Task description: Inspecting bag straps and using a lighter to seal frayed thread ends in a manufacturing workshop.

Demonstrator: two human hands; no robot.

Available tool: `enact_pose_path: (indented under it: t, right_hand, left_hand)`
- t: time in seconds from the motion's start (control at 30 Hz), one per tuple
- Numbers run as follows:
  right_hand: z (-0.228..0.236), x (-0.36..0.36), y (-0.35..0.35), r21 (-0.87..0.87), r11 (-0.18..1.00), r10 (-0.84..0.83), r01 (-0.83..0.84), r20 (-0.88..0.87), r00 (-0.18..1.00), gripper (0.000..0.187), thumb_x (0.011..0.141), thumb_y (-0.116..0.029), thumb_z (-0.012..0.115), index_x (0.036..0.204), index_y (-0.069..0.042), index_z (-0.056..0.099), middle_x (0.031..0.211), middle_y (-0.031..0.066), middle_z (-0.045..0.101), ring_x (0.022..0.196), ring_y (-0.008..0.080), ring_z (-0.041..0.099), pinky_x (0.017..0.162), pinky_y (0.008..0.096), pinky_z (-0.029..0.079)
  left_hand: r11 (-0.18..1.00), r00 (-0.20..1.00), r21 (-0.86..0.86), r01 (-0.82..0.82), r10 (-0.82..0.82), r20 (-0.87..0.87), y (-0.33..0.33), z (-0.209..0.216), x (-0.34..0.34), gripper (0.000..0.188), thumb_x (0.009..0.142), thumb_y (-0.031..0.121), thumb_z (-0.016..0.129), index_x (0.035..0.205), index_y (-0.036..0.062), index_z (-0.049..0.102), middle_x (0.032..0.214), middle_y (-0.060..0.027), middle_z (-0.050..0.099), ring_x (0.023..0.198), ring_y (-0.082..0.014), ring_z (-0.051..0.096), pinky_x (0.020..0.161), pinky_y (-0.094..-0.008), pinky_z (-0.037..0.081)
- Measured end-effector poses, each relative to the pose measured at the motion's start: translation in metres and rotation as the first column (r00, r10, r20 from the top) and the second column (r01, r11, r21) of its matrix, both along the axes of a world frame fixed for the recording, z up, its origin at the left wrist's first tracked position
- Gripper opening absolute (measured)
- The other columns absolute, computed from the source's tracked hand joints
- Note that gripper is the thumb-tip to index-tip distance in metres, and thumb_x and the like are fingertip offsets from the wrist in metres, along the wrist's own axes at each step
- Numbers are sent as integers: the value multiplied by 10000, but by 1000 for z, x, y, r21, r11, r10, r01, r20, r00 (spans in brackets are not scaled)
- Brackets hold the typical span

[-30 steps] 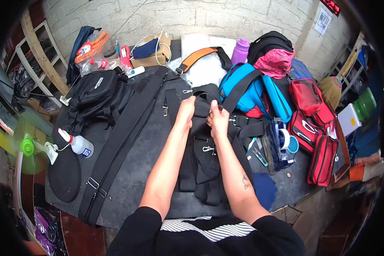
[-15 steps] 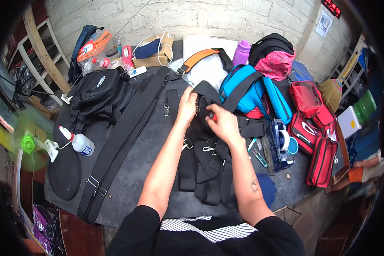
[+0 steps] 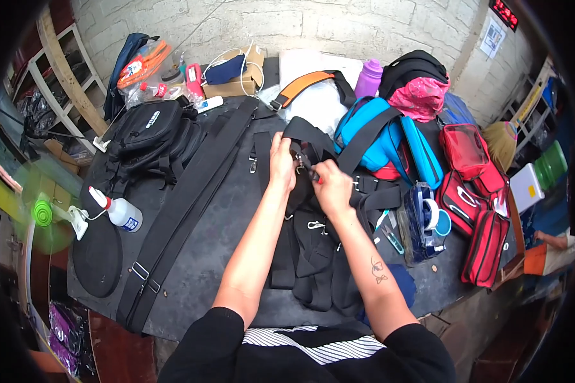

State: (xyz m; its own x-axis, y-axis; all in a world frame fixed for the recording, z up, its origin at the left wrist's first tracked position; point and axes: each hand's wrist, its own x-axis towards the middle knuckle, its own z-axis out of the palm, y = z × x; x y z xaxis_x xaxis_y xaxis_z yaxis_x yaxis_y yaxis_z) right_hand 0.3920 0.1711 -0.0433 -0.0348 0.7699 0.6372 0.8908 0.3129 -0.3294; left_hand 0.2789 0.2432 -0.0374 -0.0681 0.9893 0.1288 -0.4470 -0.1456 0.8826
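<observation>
My left hand is closed on a wide black webbing strap, which loops over and away from its fingers. Around a tool with a dark front end and a red handle, my right hand is closed; its exact kind is hard to make out. The tool's front end meets the strap beside my left fingers, where a small bit of metal shows. Below my hands lies a heap of black straps with a silver snap hook on it.
Long black straps lie to the left, beside a black bag and a spray bottle. A blue bag, clear blue case, cutter knife and red bags are rightward. A green fan spins at far left.
My right hand has shifted slightly down, and the dark front of the tool now shows against the strap by my left hand. The view has moved a little.
</observation>
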Motion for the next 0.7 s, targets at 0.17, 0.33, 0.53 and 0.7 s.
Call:
enact_pose_path:
  t: [0.17,0.33,0.53,0.7]
  right_hand:
    - [-13,-18,-10,-168,946,189,-277,-409,893,364,705,-155,648,1034,-42,543,986,127,618,890,311,625,758,377,495]
    - [-10,-3,13,-272,951,-37,-145,-567,823,386,803,-342,590,925,-37,388,883,162,554,794,355,567,690,432,431]
    - [1,-15,14,-281,958,-178,53,-440,880,313,736,-170,603,927,-34,397,906,158,499,750,367,576,665,458,451]
    - [1,-17,19,-259,960,-212,105,-429,878,327,738,-161,595,947,-27,382,907,162,492,713,368,580,642,464,455]
  left_hand:
    - [997,903,36,66,-76,423,13,-25,-12,188,958,171,370,1075,82,488,1017,-60,562,929,-164,566,805,-295,469]
    - [989,854,-77,127,-69,516,14,-29,-5,262,976,202,324,1150,61,459,1126,-110,532,994,-262,569,855,-424,497]
    - [955,807,-98,280,-178,563,14,-34,-9,375,988,274,279,1170,-26,409,1140,-207,528,1020,-377,562,877,-548,479]
    - [956,826,-110,273,-174,535,11,-29,-7,441,993,302,265,1173,-69,420,1128,-234,544,1021,-388,565,896,-533,474]
